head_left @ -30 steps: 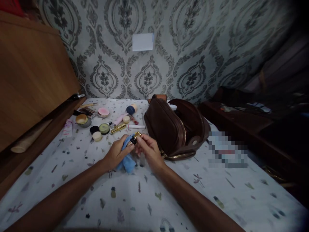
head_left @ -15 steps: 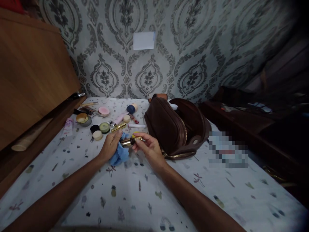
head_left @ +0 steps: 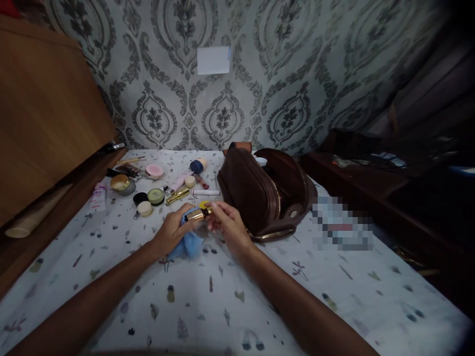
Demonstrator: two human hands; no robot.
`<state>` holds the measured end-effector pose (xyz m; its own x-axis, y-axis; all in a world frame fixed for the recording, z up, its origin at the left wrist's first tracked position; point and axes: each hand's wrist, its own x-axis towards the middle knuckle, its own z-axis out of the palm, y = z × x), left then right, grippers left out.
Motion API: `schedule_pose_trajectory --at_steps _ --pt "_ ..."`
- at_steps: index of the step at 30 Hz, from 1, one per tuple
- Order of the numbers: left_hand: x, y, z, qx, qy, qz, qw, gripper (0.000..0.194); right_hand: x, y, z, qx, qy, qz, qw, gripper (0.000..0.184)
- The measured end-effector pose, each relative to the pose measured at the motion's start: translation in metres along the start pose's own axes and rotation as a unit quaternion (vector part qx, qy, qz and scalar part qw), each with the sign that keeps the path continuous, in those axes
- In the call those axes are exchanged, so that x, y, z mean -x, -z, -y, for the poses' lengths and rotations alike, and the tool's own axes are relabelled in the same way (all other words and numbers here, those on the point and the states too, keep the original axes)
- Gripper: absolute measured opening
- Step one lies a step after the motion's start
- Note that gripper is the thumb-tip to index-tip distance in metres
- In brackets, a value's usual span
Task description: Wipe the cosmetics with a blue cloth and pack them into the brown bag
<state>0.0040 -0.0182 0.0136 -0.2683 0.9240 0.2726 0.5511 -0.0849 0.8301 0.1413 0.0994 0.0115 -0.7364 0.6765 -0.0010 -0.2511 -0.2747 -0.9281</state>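
Observation:
My left hand (head_left: 170,230) is closed around a bunched blue cloth (head_left: 187,245) and the body of a shiny gold tube (head_left: 195,215) that looks like a lipstick. At the tube's right end, the fingers of my right hand (head_left: 229,225) pinch its narrower gold tip. A dark band shows between the two gold parts. Just behind my fingers lies a round yellow item (head_left: 204,203), partly covered. Another gold tube (head_left: 177,196) rests on the sheet beyond my left hand, and a white pen-like stick (head_left: 206,192) lies to its right.
A brown leather bag (head_left: 247,185) stands with its top unzipped, right of my hands. Several cosmetics, among them a green-topped jar (head_left: 155,196), a pink compact (head_left: 154,171) and a pink tube (head_left: 98,197), lie on the patterned sheet. A wooden panel (head_left: 44,89) rises at the left.
My left hand and the cloth have shifted around the gold tube, covering more of its body. My right fingers stay on its tip. The whole view has moved slightly.

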Motion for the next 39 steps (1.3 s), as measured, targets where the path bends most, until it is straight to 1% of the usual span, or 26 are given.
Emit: schedule_pose_trajectory --at_steps 5,8,9,11,13,14,17,19,22,25,28,30,32,34,35,37,38,39 --pt "-0.003 0.002 0.007 -0.045 0.022 -0.074 0.996 0.049 0.002 -0.003 0.002 -0.010 0.021 0.034 0.999 0.046" --pt "-0.004 0.001 0.007 -0.063 0.017 -0.104 0.992 0.045 0.003 -0.004 0.002 0.008 0.041 0.031 0.999 0.044" --pt "-0.004 0.000 0.006 -0.062 0.007 -0.103 0.993 0.041 0.003 -0.004 0.002 0.012 0.045 0.026 0.999 0.044" --pt "-0.003 -0.001 0.004 -0.058 -0.023 -0.083 0.995 0.035 0.003 -0.004 0.002 0.014 0.045 0.016 0.999 0.044" --pt "-0.002 -0.001 0.003 -0.058 -0.047 -0.054 0.996 0.038 0.003 -0.004 0.003 0.007 0.038 0.012 0.999 0.044" --pt "-0.001 -0.001 0.002 -0.059 -0.049 -0.041 0.996 0.039 0.003 -0.003 0.003 0.004 0.034 0.011 0.999 0.044" --pt "0.000 -0.001 -0.003 -0.052 -0.023 -0.020 0.998 0.034 0.002 -0.002 0.004 0.008 0.028 0.007 1.000 0.046" --pt "0.000 -0.002 -0.006 -0.044 -0.001 -0.022 0.999 0.036 0.001 -0.002 0.005 0.024 0.035 0.005 0.999 0.047" --pt "0.000 -0.003 -0.013 -0.007 0.026 -0.049 0.998 0.046 0.003 -0.003 0.007 0.051 0.066 0.015 0.996 0.045" --pt "-0.002 -0.005 -0.021 0.029 0.061 -0.087 0.994 0.056 0.009 -0.004 0.013 0.091 0.115 0.032 0.989 0.040" --pt "-0.008 -0.010 -0.030 0.040 0.100 -0.145 0.984 0.062 0.017 -0.002 0.029 0.142 0.151 0.043 0.977 0.033" --pt "-0.013 -0.015 -0.036 0.059 0.128 -0.185 0.973 0.064 0.023 0.003 0.046 0.186 0.172 0.043 0.966 0.028" --pt "-0.020 -0.023 -0.042 0.110 0.151 -0.196 0.963 0.068 0.029 0.009 0.069 0.238 0.200 0.034 0.950 0.025" --pt "-0.027 -0.033 -0.050 0.163 0.150 -0.167 0.961 0.072 0.035 0.019 0.094 0.275 0.230 0.013 0.933 0.024" --pt "-0.030 -0.038 -0.055 0.173 0.133 -0.137 0.966 0.071 0.037 0.024 0.107 0.287 0.244 -0.001 0.926 0.024" --pt "-0.035 -0.049 -0.067 0.147 0.065 -0.044 0.986 0.065 0.042 0.035 0.130 0.312 0.260 -0.031 0.913 0.024" --pt "-0.036 -0.055 -0.073 0.114 0.020 0.014 0.993 0.059 0.044 0.041 0.140 0.325 0.272 -0.050 0.905 0.024" --pt "-0.037 -0.061 -0.080 0.071 -0.027 0.070 0.995 0.053 0.045 0.047 0.148 0.334 0.280 -0.068 0.897 0.024"
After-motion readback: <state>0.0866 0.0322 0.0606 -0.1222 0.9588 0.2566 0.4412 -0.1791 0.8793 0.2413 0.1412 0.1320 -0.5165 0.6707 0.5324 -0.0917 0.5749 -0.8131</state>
